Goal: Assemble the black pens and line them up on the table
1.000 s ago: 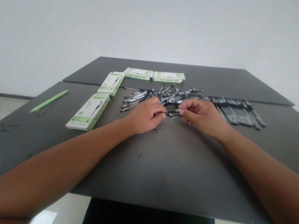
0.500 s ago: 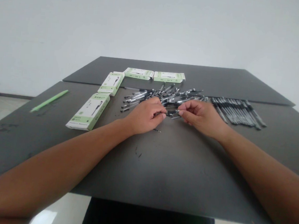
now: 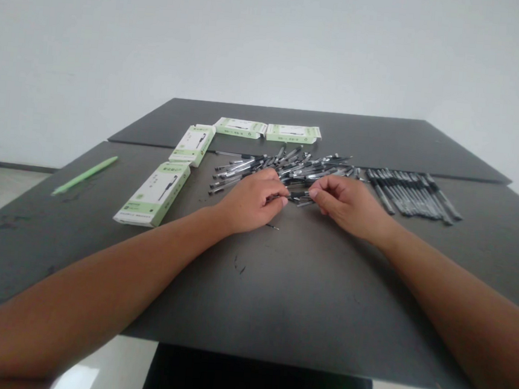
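Note:
My left hand (image 3: 255,200) and my right hand (image 3: 347,203) face each other at the near edge of a loose pile of clear and black pens (image 3: 243,168). A pen (image 3: 298,196) with a black grip spans the short gap between my fingertips. Both hands are closed on it, thumbs against fingers. To the right of my right hand, several pens (image 3: 411,194) lie side by side in a slanted row. A small thin dark piece (image 3: 273,226) rests on the table just below my left hand.
Green-and-white boxes stand left and behind the pile: one near (image 3: 153,194), one farther (image 3: 192,144), two at the back (image 3: 241,127) (image 3: 293,133). A green pen-like stick (image 3: 85,175) lies far left on the dark table (image 3: 278,293).

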The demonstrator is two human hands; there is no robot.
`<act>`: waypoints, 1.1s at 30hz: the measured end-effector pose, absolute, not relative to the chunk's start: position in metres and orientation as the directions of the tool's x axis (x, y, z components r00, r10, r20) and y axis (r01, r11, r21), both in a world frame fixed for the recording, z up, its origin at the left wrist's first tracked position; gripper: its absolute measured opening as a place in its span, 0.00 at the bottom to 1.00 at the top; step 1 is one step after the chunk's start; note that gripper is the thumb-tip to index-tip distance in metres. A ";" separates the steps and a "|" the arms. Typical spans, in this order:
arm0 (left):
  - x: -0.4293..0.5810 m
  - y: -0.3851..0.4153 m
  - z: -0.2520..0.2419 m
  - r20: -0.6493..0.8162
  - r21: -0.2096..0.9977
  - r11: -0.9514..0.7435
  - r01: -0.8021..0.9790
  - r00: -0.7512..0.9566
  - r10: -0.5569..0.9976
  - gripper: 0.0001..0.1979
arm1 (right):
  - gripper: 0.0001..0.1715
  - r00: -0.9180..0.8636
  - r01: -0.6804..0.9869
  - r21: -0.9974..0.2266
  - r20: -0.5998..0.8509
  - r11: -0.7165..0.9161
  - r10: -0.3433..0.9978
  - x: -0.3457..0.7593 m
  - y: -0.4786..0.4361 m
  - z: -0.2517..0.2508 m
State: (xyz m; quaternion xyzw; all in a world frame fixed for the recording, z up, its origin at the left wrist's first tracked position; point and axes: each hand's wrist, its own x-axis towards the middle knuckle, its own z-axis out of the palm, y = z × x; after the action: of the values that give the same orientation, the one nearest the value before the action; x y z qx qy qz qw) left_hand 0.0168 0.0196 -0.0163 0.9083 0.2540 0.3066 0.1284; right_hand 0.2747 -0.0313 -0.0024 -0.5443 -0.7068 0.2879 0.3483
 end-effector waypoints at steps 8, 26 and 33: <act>0.017 0.020 -0.018 0.495 0.382 -0.847 0.370 0.692 0.526 0.09 | 0.18 -0.177 0.612 -0.747 0.191 0.260 0.965 0.274 -0.033 -0.001; 0.017 0.019 -0.017 0.490 0.368 -0.861 0.351 0.714 0.500 0.11 | 0.28 -0.202 0.676 -0.680 0.200 0.284 0.959 0.275 -0.032 -0.003; 0.017 0.019 -0.016 0.479 0.364 -0.860 0.359 0.720 0.503 0.10 | 0.27 -0.213 0.662 -0.694 0.186 0.282 0.959 0.275 -0.031 -0.004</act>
State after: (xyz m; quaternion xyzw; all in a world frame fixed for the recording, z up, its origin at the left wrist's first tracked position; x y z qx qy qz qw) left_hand 0.0172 0.0187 -0.0162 0.9190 0.2344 0.2920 0.1233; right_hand 0.2753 -0.0308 -0.0038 -0.5480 -0.7398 0.2427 0.3057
